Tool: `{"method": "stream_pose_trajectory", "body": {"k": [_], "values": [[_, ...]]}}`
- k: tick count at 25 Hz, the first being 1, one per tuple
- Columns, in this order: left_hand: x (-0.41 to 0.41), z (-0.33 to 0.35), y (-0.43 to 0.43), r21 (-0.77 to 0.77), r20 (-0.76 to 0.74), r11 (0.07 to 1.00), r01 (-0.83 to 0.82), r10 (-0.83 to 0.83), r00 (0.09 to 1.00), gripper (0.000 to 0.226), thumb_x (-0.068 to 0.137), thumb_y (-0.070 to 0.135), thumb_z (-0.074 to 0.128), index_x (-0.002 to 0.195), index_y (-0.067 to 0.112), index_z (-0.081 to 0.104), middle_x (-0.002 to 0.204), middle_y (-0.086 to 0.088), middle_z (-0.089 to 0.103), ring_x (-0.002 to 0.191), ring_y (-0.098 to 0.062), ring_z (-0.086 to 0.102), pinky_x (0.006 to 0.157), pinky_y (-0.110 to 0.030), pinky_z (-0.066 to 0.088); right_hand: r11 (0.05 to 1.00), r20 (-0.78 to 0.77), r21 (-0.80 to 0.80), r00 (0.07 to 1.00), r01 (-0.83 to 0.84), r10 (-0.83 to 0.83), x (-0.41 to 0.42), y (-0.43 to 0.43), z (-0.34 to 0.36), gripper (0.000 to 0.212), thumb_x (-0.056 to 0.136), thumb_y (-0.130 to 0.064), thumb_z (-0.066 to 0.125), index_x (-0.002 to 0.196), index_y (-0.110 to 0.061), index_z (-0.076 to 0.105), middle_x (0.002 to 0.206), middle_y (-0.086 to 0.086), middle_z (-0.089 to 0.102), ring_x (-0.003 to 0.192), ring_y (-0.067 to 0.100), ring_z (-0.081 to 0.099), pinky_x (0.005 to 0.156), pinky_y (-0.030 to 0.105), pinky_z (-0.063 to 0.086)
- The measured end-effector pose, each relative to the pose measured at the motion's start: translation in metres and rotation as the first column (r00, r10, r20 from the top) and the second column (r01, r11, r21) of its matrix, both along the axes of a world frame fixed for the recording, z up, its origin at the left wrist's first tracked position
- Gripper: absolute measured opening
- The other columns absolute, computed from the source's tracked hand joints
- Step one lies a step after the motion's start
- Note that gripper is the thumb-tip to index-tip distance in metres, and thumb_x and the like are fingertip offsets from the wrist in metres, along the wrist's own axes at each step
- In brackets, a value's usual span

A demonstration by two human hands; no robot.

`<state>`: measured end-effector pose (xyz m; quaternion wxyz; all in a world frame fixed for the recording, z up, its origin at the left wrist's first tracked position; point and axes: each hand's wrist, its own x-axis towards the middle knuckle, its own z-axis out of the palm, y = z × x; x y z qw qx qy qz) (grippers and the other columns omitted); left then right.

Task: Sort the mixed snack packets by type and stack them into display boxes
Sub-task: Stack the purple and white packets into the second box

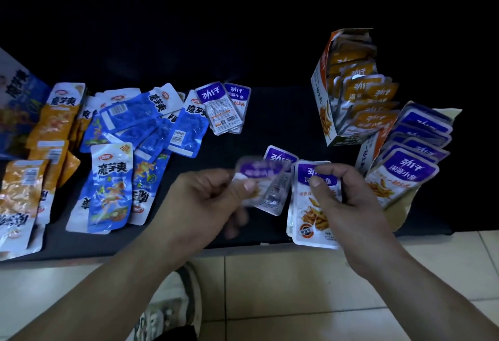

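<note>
My left hand (pixel 213 195) pinches a blurred purple-topped fish snack packet (pixel 259 173) above the front of the dark table. My right hand (pixel 348 195) grips a small stack of the same purple packets (pixel 310 222), thumb on the top one. Another purple packet (pixel 279 155) lies just behind them. Right of my hands a display box (pixel 402 214) holds a row of purple packets (pixel 405 170). Behind it an upright display box (pixel 321 89) holds orange packets (pixel 361 89). Two loose purple packets (pixel 221 106) lie mid-table.
A heap of blue konjac packets (pixel 140 130) covers the table's left middle, with orange konjac packets (pixel 51 130) further left and a blue box (pixel 16 103) at the left edge. The table's front edge (pixel 108 253) runs above a tiled floor (pixel 297 286); a shoe (pixel 186 289) shows below.
</note>
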<state>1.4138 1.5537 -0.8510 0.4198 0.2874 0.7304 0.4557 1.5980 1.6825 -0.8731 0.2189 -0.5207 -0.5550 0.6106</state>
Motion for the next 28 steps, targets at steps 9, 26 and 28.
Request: {"method": "stream_pose_trajectory", "body": {"k": [9,26,28], "values": [[0.026,-0.001,0.002,-0.097,0.185,0.994,0.054,-0.035,0.982,0.013,0.102,0.027,0.061,0.099,0.02,0.071,0.066,0.001,0.067,0.054,-0.009,0.053,0.054,-0.025,0.043,0.987,-0.088,0.059,0.984,-0.147,0.152,-0.017,-0.02,0.014,0.023,0.109,-0.024,0.043,0.117,-0.036,0.061,0.099,-0.014,0.076,0.084,0.005,0.073,0.062,0.021,0.057],[0.096,0.009,0.05,0.243,-0.084,0.916,0.319,-0.308,0.948,0.084,0.105,0.011,0.05,0.16,0.047,-0.002,0.159,0.026,0.035,0.144,0.005,0.037,0.117,-0.028,0.039,0.993,-0.226,0.12,0.974,0.005,0.023,0.04,-0.002,0.053,0.075,0.099,-0.027,0.057,0.149,-0.066,0.016,0.129,-0.041,0.058,0.117,-0.01,0.06,0.088,0.01,0.053],[0.106,0.012,0.071,0.273,-0.116,0.893,0.359,-0.339,0.933,0.083,0.105,0.003,0.05,0.162,0.042,0.004,0.157,0.024,0.038,0.144,0.005,0.038,0.113,-0.018,0.039,0.988,-0.232,0.154,0.973,0.026,0.011,0.063,0.022,0.06,0.089,0.092,-0.006,0.07,0.153,-0.055,0.026,0.133,-0.023,0.065,0.118,0.002,0.066,0.092,0.026,0.058]]}}
